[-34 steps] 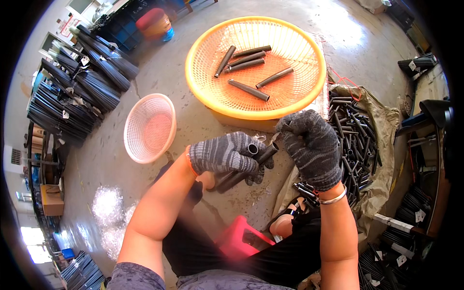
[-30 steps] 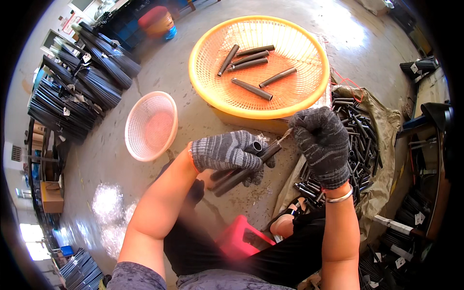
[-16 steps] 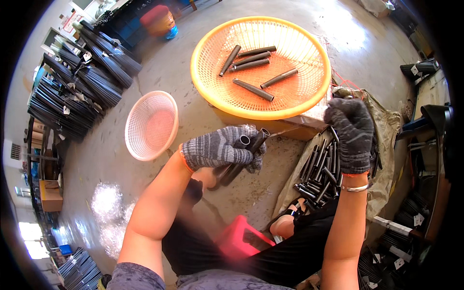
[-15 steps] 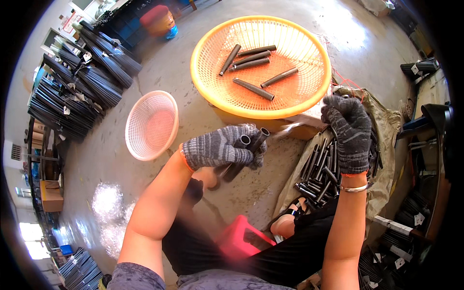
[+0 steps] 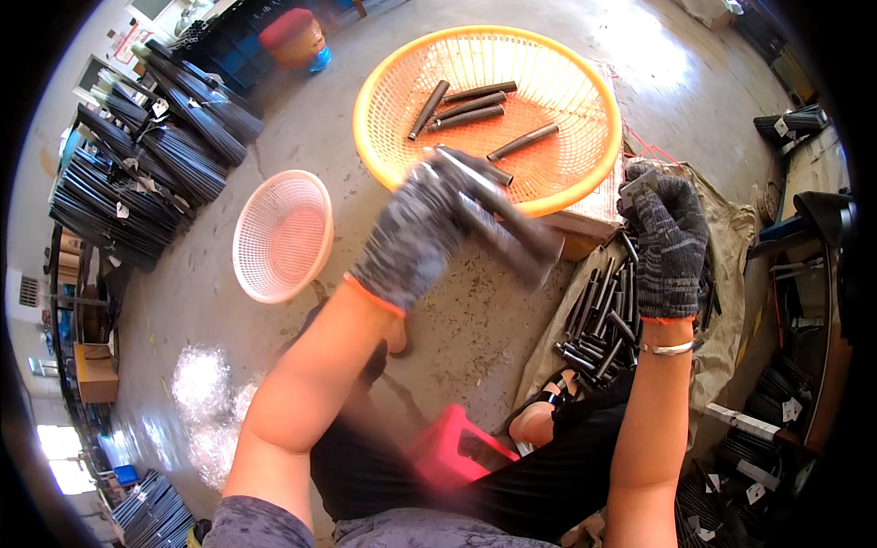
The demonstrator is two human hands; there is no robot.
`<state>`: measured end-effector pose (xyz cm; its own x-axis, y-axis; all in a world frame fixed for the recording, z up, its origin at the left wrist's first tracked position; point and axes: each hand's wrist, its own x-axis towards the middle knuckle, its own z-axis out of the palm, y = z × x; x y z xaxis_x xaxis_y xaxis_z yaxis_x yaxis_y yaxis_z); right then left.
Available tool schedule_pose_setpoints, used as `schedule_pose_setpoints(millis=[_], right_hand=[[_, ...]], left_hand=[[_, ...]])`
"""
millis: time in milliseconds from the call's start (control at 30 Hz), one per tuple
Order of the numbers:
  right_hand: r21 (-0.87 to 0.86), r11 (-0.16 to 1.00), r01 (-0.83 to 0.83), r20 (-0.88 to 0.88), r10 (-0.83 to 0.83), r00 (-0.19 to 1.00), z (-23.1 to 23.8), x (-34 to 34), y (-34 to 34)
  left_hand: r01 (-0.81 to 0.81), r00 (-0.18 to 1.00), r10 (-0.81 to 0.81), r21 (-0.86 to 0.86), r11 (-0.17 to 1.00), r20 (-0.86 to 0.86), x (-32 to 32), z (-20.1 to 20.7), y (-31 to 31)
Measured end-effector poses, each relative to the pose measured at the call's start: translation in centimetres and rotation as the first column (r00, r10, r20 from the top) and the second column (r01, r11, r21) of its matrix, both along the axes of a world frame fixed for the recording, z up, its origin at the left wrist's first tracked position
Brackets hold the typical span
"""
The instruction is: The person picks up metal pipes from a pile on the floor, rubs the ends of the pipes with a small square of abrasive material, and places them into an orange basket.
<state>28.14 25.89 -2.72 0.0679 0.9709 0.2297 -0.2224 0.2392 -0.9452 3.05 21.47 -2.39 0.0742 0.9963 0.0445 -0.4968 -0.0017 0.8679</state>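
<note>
Dark tubes [image 5: 516,223] clasped in L grip [image 5: 411,233], ends jutting twd R grip [image 5: 671,242], itself curled, contents unclear.

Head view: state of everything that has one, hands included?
Left hand: closed around dark tubes, motion-blurred
Dark tubes: held, slanting
Right hand: fingers curled on a small grey piece
Orange basket: upright, loose tubes inside
Pink basket: upright on floor
Cloth sheet: spread, rumpled, tubes piled on it
Clear plastic: heaped on floor
</note>
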Motion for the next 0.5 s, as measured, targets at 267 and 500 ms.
schedule_pose_setpoints(millis=[267,500], right_hand=[[-0.014,1.000,0.021,0.011,-0.020,1.000,-0.3,0.8,0.1],[-0.065,0.996,0.065,-0.059,-0.069,0.996,-0.1,1.2,0.3]], left_hand=[[0.030,0.635,0.067,0.111,0.993,-0.770,-3.0,-4.3,-0.3],[0.007,0.985,0.040,-0.278,0.960,0.166,-2.2,-3.2,0.2]])
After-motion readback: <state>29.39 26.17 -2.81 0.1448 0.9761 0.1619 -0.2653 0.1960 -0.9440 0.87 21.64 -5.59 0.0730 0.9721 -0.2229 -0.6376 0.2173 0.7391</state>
